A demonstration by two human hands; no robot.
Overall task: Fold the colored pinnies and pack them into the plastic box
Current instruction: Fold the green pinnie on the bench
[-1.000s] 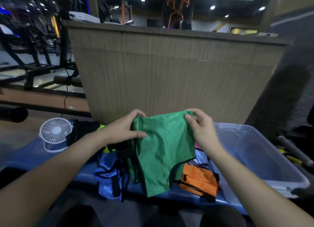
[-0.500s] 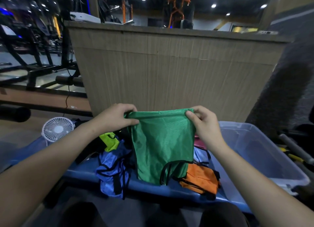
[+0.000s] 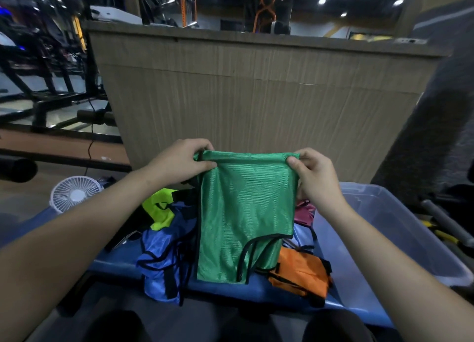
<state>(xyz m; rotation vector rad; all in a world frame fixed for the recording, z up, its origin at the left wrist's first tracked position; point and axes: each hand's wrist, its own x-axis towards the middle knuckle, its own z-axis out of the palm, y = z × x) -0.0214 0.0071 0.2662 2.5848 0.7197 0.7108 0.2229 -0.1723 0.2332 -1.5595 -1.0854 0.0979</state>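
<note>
- The green pinny (image 3: pixel 246 213) is held up by its top edge above the blue bench (image 3: pixel 115 261); its upper left corner is pinched by the left hand (image 3: pixel 179 162) and its upper right corner by the right hand (image 3: pixel 315 177).
- The lower hem is seen hanging down over the pile of other pinnies.
- Behind and beside it on the bench, a yellow pinny (image 3: pixel 159 211), a blue pinny (image 3: pixel 164 262) and an orange pinny (image 3: pixel 300 272) are heaped; a dark red piece (image 3: pixel 304 211) is partly hidden by the right wrist.
- The plastic box (image 3: pixel 400 229) is set at the right, just beside the pile, its mouth open.
- A small white fan (image 3: pixel 75 194) is placed at the bench's left end.
- The space ahead is closed by a wooden counter (image 3: pixel 256 98).
</note>
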